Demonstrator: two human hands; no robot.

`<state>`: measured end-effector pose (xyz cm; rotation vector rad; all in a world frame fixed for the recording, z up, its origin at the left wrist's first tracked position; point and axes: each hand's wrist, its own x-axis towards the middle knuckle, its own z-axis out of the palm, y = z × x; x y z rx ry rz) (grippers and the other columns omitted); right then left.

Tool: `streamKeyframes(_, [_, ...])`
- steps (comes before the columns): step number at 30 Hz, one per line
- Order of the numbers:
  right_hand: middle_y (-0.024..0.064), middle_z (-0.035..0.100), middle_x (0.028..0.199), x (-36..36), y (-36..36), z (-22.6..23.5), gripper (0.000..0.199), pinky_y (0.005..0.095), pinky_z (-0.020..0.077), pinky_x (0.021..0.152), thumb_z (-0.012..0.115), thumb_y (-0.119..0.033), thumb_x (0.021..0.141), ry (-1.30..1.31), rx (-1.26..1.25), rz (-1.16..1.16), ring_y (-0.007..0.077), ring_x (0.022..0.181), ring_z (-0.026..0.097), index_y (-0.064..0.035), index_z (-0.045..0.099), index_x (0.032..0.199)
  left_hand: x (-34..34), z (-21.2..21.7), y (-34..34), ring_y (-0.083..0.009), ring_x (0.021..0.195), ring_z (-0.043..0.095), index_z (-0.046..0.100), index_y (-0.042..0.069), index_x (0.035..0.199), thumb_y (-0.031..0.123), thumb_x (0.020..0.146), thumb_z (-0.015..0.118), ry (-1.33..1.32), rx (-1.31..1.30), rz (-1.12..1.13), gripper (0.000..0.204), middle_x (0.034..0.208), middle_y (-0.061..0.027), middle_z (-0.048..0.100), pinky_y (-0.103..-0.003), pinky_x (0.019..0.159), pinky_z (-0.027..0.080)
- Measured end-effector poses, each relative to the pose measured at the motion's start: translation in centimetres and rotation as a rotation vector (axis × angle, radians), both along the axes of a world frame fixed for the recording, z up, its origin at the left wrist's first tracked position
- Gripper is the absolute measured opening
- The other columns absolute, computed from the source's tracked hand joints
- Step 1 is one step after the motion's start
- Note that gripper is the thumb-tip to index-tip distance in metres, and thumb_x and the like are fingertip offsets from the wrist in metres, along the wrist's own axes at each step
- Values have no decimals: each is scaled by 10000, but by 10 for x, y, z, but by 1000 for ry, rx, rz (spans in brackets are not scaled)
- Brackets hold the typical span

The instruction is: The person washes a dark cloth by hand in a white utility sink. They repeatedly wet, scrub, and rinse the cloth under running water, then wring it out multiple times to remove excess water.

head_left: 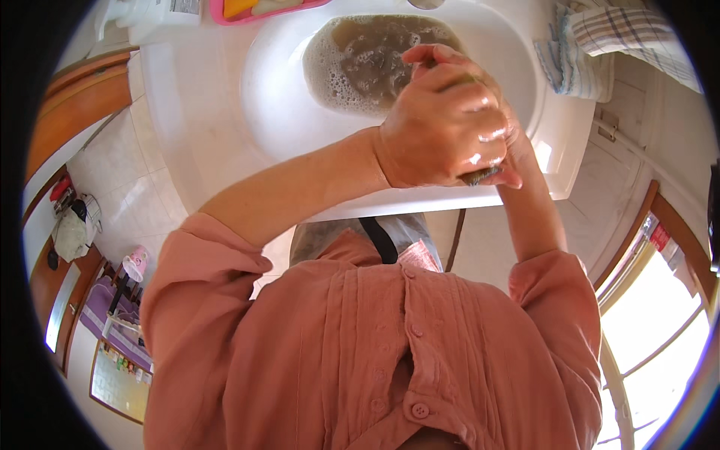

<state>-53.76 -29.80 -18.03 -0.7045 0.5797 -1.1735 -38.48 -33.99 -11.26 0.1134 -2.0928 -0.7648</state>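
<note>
Over the right side of a white washbasin, my two hands are pressed together, wet and shiny. My left hand is closed, its back toward me, and covers much of the other. Behind it my right hand is also closed, partly hidden. Squeezed between them is a dark olive, cloth-like piece. Only bits of it show at the edges of the grip, so its exact kind is hidden. Below and left of the hands lies murky brown water with foam and bubbles in the bowl.
A pink tray holding yellow and pale pieces stands at the basin's back left, beside a white bottle. Checked and blue towels hang at the right. The basin's front edge runs under my forearms. A bright window is at lower right.
</note>
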Motion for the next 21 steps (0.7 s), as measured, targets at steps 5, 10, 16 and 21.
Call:
streamKeyframes(5, [53,614,874,25,-19,60,243,247,487,747,580,-209,961,243,502,13,114,794,555,-12,715,1004,3,-30,-1,-174,826,559,645,187,633,346,728,751,-8,-230,-40,214,783,53,609,-353,784,438])
streamKeyframes(10, [3,563,716,24,-37,51,239,220,439,615,596,-191,900,318,658,310,68,661,509,-3,722,977,9,-45,1,-171,803,559,633,169,649,263,772,710,-108,-434,-174,172,768,35,595,-351,796,433])
streamKeyframes(16, [-19,499,611,36,-51,41,189,212,383,540,584,-136,877,500,602,537,50,585,462,-1,706,927,18,-61,7,-197,808,562,662,151,672,248,774,654,-288,-602,-287,141,747,14,573,-363,817,417])
streamKeyframes(21, [-6,533,658,42,-43,27,196,218,410,583,595,-159,880,655,601,572,61,637,503,-11,702,951,22,-70,10,-188,840,571,667,158,682,262,760,658,-310,-687,-351,130,769,20,587,-366,802,417])
